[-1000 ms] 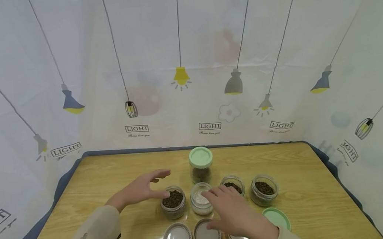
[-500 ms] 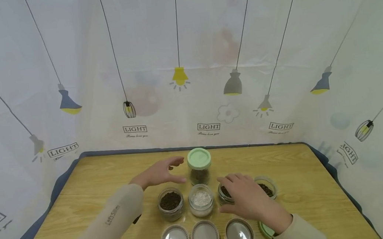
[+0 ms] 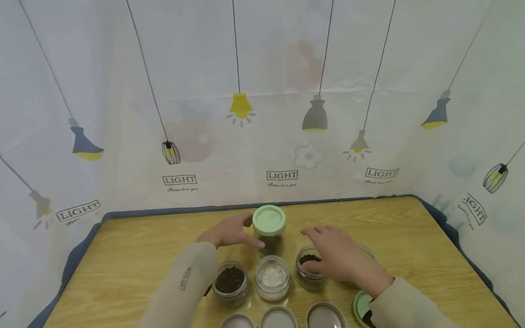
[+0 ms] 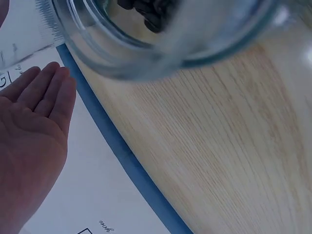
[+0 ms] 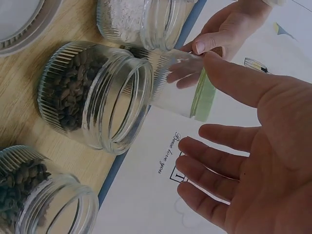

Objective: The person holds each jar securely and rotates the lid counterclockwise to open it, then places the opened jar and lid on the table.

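Observation:
A tall clear jar with a light green lid point(image 3: 268, 220) stands at the back, dark pieces inside. My left hand point(image 3: 231, 231) is around its left side, thumb in front and fingers behind; the left wrist view shows those fingers straight point(image 4: 48, 90). Whether they press the glass is hard to tell. My right hand point(image 3: 339, 252), fingers spread and holding nothing, hovers over the right side of the row of open jars. Below its thumb is an open jar of dark pieces point(image 3: 311, 275). An open jar point(image 5: 34, 195) farther right is mostly hidden by this hand in the head view.
Left in the row stand an open jar of dark pieces point(image 3: 230, 282) and one with white flakes point(image 3: 272, 280). Several lids lie in front, including a greyish lid point(image 3: 278, 327) and a green lid point(image 3: 361, 307). Behind the wooden table point(image 3: 151, 273) hangs a printed white sheet point(image 3: 224, 136).
My left hand has moved right and back from the left open jar to the tall lidded jar. My right hand has shifted right, away from the white-flake jar, and slightly back.

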`<state>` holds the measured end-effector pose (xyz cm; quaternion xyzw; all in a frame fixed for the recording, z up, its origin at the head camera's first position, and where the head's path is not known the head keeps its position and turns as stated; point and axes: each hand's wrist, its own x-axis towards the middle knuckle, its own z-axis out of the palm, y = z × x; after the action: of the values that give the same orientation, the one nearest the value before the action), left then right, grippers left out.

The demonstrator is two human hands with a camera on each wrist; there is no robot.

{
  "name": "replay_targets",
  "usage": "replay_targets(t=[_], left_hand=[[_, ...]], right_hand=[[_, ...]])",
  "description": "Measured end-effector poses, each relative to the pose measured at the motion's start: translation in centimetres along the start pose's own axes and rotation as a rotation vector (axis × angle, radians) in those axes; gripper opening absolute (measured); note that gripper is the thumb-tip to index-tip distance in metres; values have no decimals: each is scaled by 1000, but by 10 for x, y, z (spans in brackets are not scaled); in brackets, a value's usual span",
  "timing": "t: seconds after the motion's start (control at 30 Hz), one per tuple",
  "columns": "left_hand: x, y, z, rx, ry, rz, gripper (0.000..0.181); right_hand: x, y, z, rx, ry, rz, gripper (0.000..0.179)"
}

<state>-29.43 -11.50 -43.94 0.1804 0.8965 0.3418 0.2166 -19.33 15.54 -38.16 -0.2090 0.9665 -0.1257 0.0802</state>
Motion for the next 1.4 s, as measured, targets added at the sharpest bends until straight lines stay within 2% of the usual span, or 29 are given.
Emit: replay_targets(t=[0.1, 0.3, 0.43, 0.7, 0.93, 1.1, 1.4], left_hand=[[5, 2, 2, -26, -15, 5, 90], [12, 1, 8, -100, -28, 66, 88], [13, 2, 10, -133, -25, 69, 89], [13, 6, 8, -97, -16, 79, 90], [15, 9, 6, -126, -21, 150, 86], [19, 7, 7, -154, -23, 178, 82], [21, 5, 9, -188, -14, 167, 84]], right_hand=[[1, 0, 0, -5, 1, 7, 70], [2, 0, 3, -26, 7, 5, 72], [3, 0, 4, -22, -5, 4, 71], [4, 1, 5, -19, -11, -6, 71], [4, 1, 6, -21, -4, -3, 72], [4, 2, 7, -31, 4, -8, 71], [3, 2, 8, -20, 10, -11, 70]])
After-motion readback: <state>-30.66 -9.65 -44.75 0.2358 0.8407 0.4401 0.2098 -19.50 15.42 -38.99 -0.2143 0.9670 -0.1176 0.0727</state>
